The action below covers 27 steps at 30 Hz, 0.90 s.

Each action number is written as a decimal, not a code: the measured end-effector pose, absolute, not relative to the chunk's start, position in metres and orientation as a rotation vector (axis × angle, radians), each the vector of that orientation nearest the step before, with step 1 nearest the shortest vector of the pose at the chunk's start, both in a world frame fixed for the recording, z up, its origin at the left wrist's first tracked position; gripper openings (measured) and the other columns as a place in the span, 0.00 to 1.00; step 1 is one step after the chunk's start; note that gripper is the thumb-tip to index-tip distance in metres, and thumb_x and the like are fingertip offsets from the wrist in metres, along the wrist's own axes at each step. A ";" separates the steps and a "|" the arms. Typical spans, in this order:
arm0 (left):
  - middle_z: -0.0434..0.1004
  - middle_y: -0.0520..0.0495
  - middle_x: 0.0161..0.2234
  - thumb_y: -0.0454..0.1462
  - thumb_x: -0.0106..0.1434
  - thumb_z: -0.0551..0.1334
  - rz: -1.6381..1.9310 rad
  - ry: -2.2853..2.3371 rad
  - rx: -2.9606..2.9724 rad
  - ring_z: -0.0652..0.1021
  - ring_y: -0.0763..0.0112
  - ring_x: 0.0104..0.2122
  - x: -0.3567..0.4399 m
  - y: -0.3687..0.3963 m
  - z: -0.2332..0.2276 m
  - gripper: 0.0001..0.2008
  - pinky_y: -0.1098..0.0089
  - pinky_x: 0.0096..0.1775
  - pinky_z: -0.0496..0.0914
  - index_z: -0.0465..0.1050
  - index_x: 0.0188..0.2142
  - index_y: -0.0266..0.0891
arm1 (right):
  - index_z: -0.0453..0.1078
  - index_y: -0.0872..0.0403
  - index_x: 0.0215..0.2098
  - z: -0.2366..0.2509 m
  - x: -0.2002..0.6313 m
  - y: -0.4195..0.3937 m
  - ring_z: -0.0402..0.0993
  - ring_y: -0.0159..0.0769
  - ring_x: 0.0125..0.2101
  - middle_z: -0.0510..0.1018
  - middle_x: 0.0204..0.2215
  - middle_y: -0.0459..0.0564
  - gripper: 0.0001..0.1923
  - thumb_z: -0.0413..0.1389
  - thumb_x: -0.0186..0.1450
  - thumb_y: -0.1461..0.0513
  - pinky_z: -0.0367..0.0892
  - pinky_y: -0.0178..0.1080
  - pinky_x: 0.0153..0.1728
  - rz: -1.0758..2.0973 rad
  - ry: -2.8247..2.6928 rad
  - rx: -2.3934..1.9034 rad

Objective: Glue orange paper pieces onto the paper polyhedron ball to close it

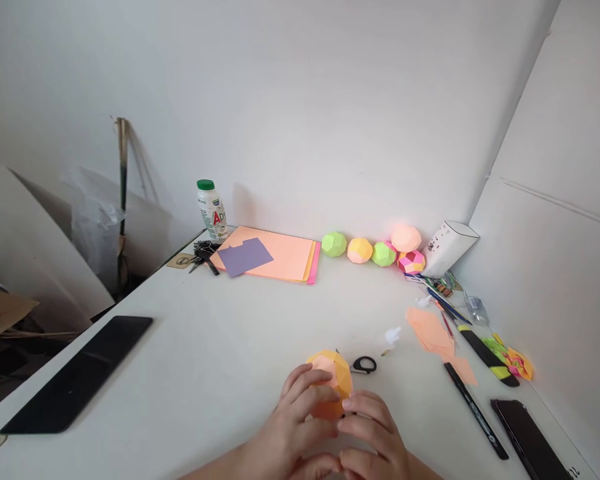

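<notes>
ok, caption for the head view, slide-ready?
Both hands, left hand and right hand, cup an orange paper ball beside scissors on a white table.

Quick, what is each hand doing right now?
Left hand: fingers curled over the orange paper ball, holding it.
Right hand: closed against the same ball from the other side, holding it too.

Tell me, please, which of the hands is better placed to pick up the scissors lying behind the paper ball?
Probably the right hand: the scissors lie just beyond its fingers, on its side of the orange paper ball, while the left hand wraps the ball's other side.
</notes>
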<state>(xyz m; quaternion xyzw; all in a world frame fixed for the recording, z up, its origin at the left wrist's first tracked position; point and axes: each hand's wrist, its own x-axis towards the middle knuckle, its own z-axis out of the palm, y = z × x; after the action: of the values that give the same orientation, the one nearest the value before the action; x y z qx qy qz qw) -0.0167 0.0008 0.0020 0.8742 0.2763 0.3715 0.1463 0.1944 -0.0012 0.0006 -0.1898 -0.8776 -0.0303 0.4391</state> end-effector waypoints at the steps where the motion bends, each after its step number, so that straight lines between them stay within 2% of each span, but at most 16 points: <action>1: 0.71 0.42 0.49 0.47 0.65 0.59 1.084 0.801 2.500 0.63 0.53 0.58 -0.017 0.000 0.006 0.13 0.49 0.59 0.57 0.71 0.44 0.45 | 0.68 0.54 0.28 0.008 0.192 -0.001 0.72 0.39 0.45 0.75 0.34 0.51 0.13 0.48 0.69 0.64 0.72 0.45 0.46 -0.066 -2.183 -0.478; 5: 0.68 0.41 0.52 0.48 0.63 0.60 1.085 0.824 2.456 0.61 0.48 0.59 -0.018 -0.001 0.012 0.16 0.48 0.58 0.58 0.71 0.48 0.46 | 0.69 0.56 0.30 0.033 0.189 -0.001 0.72 0.40 0.44 0.75 0.30 0.52 0.12 0.47 0.69 0.65 0.72 0.44 0.47 -0.025 -2.244 -0.463; 8: 0.66 0.40 0.54 0.49 0.63 0.61 1.109 0.829 2.442 0.58 0.45 0.60 -0.018 -0.001 0.009 0.18 0.44 0.59 0.53 0.70 0.49 0.47 | 0.70 0.57 0.31 0.039 0.190 -0.001 0.72 0.40 0.44 0.75 0.28 0.52 0.11 0.48 0.67 0.66 0.71 0.44 0.49 0.008 -2.299 -0.399; 12: 0.65 0.42 0.53 0.49 0.62 0.62 1.099 0.834 2.375 0.57 0.46 0.60 -0.018 -0.002 0.008 0.16 0.45 0.59 0.54 0.71 0.46 0.48 | 0.71 0.56 0.32 0.028 0.193 -0.005 0.73 0.39 0.43 0.75 0.25 0.49 0.10 0.49 0.69 0.65 0.70 0.44 0.50 0.017 -2.319 -0.442; 18: 0.65 0.42 0.53 0.50 0.61 0.62 1.111 0.835 2.282 0.58 0.46 0.60 -0.018 -0.003 0.007 0.15 0.46 0.58 0.58 0.72 0.43 0.47 | 0.69 0.54 0.28 0.008 0.196 -0.003 0.74 0.35 0.41 0.74 0.22 0.45 0.11 0.51 0.69 0.64 0.70 0.41 0.51 -0.066 -2.264 -0.422; 21: 0.64 0.42 0.53 0.50 0.63 0.60 1.159 0.882 2.249 0.56 0.46 0.61 -0.014 -0.003 -0.002 0.14 0.43 0.59 0.55 0.72 0.43 0.48 | 0.68 0.52 0.27 0.001 0.200 0.002 0.75 0.33 0.41 0.73 0.22 0.42 0.10 0.54 0.67 0.67 0.68 0.39 0.53 -0.113 -2.283 -0.397; 27: 0.65 0.43 0.51 0.49 0.63 0.59 1.178 0.953 2.298 0.57 0.46 0.60 -0.007 -0.002 -0.020 0.12 0.43 0.59 0.52 0.73 0.41 0.48 | 0.65 0.52 0.24 -0.012 0.202 0.008 0.73 0.32 0.40 0.75 0.30 0.44 0.13 0.54 0.65 0.69 0.72 0.35 0.46 -0.043 -2.248 -0.416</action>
<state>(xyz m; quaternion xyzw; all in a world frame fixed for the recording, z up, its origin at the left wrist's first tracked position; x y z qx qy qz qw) -0.0072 -0.0018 -0.0201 0.8192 0.3397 0.4197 0.1932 0.2021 0.0083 -0.0120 -0.1656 -0.8947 -0.0173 0.4145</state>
